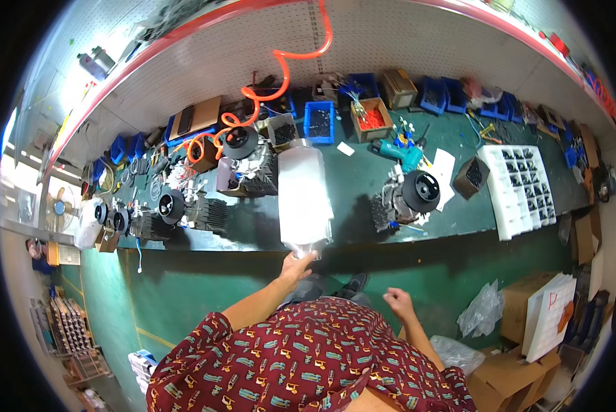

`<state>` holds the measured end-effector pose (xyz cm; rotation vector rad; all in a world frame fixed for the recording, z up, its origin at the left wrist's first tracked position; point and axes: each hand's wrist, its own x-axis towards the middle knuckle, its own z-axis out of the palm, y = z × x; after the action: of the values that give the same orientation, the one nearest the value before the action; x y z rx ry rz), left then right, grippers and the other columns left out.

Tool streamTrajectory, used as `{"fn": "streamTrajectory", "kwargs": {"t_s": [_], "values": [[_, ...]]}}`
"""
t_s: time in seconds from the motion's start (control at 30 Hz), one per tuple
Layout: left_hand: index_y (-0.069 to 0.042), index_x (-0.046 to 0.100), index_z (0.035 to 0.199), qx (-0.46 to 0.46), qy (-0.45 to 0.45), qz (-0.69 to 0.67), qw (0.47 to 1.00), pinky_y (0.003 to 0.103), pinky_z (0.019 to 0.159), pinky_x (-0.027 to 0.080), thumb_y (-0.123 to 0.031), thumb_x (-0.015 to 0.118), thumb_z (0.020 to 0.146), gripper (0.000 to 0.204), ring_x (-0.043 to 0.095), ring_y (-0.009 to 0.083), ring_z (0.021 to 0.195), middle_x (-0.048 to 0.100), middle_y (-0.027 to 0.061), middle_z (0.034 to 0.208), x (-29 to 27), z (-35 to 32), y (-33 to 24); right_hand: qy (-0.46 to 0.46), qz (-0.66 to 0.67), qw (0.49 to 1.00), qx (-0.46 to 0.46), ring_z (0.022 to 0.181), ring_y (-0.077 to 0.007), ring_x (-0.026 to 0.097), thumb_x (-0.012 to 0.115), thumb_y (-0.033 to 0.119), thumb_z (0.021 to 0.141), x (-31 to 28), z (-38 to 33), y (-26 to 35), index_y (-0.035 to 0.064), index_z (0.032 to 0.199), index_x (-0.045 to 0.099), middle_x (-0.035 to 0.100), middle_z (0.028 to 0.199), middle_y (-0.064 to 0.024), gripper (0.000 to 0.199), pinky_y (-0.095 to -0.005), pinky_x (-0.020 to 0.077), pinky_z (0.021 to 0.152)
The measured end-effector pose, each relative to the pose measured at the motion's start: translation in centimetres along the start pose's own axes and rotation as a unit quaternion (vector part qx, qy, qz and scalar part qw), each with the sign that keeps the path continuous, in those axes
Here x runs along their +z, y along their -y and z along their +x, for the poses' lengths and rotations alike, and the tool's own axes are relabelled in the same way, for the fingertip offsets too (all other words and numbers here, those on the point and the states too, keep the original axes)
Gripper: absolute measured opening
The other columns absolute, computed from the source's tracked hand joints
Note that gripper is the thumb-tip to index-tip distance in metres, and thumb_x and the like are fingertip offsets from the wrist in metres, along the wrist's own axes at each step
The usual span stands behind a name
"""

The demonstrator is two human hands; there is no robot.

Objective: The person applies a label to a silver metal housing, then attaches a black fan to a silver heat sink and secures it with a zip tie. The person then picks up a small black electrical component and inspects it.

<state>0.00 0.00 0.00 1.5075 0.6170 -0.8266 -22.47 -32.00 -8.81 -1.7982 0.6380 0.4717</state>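
Observation:
My left hand (299, 264) is closed on the near end of a long, pale, shiny cover-like piece (303, 196). The piece reaches from the bench's front edge well back across the bench top; glare hides its surface detail. My right hand (398, 302) hangs in front of the bench, fingers curled in, with nothing seen in it. Left of the pale piece stands a finned metal unit (256, 175) topped by a black round fan wheel (240, 142). Another such unit (393, 206), with its black wheel (421, 191), sits to the right near the front edge.
More finned units (205, 211) line the bench's left side. A teal power drill (402, 154), a white tray of black parts (517, 189) and a small parts box (470, 176) lie right. Blue bins (319, 122) stand behind; an orange coiled hose (280, 69) hangs above. Cartons (510, 378) stand lower right.

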Motion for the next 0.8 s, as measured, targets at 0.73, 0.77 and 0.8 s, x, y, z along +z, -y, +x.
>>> {"fn": "streamTrajectory", "kwargs": {"t_s": [0.73,0.77,0.8], "values": [[0.003,0.069,0.116,0.114,0.186,0.077,0.973,0.030,0.072,0.056,-0.030,0.080,0.090,0.044,0.069,0.0149,0.083,0.074,0.0123,0.096,-10.9,5.4,2.7,0.019,-0.062,0.995,-0.076,0.101,-0.0207,0.072,0.072,0.018,0.092,6.0,6.0,17.8,-0.0065,0.122,0.067,0.075,0.110,-0.0170,0.039,-0.0326,0.0564,0.089],[0.001,0.072,0.109,0.119,0.167,0.079,0.975,0.030,0.066,0.055,-0.028,0.078,0.091,0.035,0.068,0.0129,0.076,0.074,0.0104,0.089,-12.1,5.1,2.3,0.021,-0.091,0.994,-0.061,0.103,-0.0199,0.071,0.071,0.019,0.093,6.1,5.5,18.9,-0.0069,0.123,0.067,0.074,0.111,-0.0161,0.040,-0.0322,0.0558,0.090],[0.000,0.072,0.104,0.127,0.158,0.113,0.973,0.029,0.063,0.053,-0.025,0.074,0.093,0.028,0.066,0.0117,0.073,0.073,0.0080,0.085,-13.1,5.5,2.4,0.003,-0.101,0.994,-0.051,0.103,-0.0205,0.071,0.071,0.021,0.093,6.0,5.2,18.6,-0.0064,0.123,0.068,0.074,0.112,-0.0162,0.041,-0.0328,0.0558,0.091]]}}
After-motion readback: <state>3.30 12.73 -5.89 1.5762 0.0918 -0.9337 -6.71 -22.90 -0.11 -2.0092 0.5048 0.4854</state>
